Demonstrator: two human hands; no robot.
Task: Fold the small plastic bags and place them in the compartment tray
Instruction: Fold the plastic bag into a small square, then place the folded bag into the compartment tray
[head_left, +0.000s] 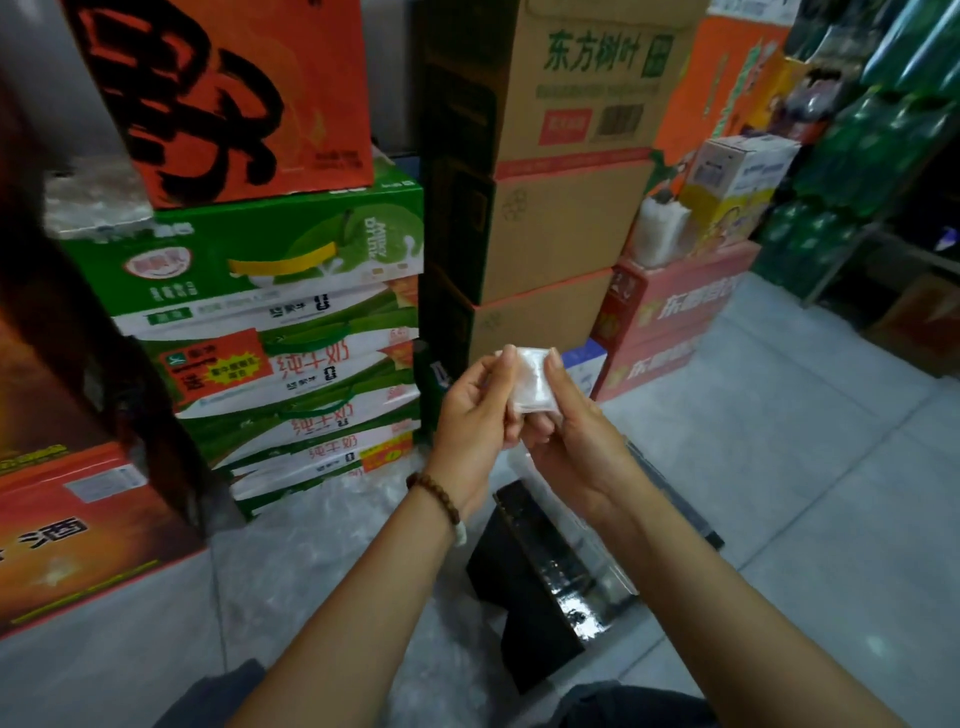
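We pinch the small plastic bag (530, 382) between both hands, left hand (475, 415) and right hand (574, 431) close together, to press its fold flat; the black compartment tray (540, 582) waits below them.

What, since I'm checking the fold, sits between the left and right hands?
In the head view, a small clear plastic bag sits there, pinched at its sides by the left hand and the right hand.
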